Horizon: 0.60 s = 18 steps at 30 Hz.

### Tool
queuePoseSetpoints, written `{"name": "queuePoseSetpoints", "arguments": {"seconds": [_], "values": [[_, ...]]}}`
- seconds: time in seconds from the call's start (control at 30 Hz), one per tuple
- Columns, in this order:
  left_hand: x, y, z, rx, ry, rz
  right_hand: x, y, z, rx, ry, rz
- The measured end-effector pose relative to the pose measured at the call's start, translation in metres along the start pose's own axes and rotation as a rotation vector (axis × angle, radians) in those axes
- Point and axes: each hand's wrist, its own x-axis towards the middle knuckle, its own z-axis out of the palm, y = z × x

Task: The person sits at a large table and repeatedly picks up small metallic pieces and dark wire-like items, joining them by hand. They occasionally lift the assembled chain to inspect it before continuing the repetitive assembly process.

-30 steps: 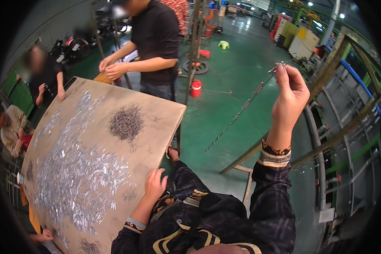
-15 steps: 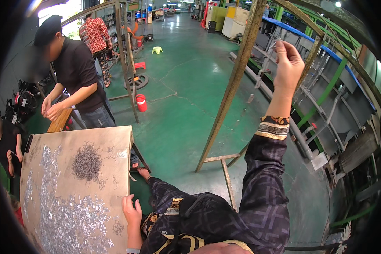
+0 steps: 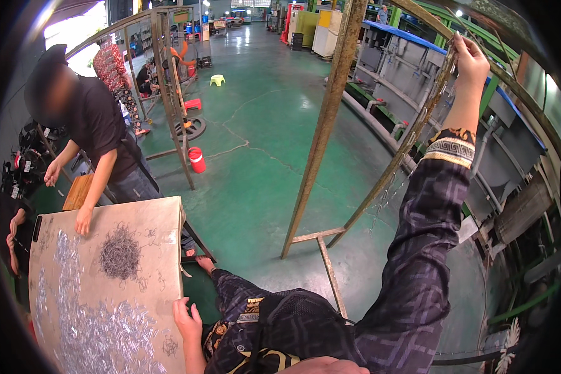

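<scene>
My right hand (image 3: 470,59) is raised high at the right, by the top bar of a rusty metal frame (image 3: 324,118). Its fingers are pinched at the top of a thin hanging strand of small shiny pieces (image 3: 382,202), which drops along the frame's far post; what is right between the fingertips is too small to make out. My left hand (image 3: 188,319) rests at the right edge of the board-topped table (image 3: 162,218), fingers apart and holding nothing. On the tabletop lie a tangled pile of dark wire hooks (image 3: 120,252) and many clear, shiny small pieces (image 3: 112,324).
Across the table a person in a dark shirt (image 3: 100,118) reaches one hand (image 3: 84,219) onto the board. Another metal frame (image 3: 168,100) stands behind, near a red bucket (image 3: 197,159) and a green stool (image 3: 217,80). Grey panels with pipes (image 3: 399,68) line the right side.
My right hand has moved right and up to the frame's top bar, with the strand. The person opposite has brought a hand down onto the table. My left hand stays at the edge.
</scene>
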Motion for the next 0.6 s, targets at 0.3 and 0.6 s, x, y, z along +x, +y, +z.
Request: {"name": "queuePoseSetpoints", "arguments": {"seconds": [0.3,0.6], "values": [[0.001,0.001,0.0,0.025,-0.011,0.003,0.061,0.008,-0.013,-0.173,-0.183,0.188],[-0.001,-0.004,0.001,0.048,-0.017,0.001,0.064,0.002,-0.001,-0.187,-0.264,0.321]]}}
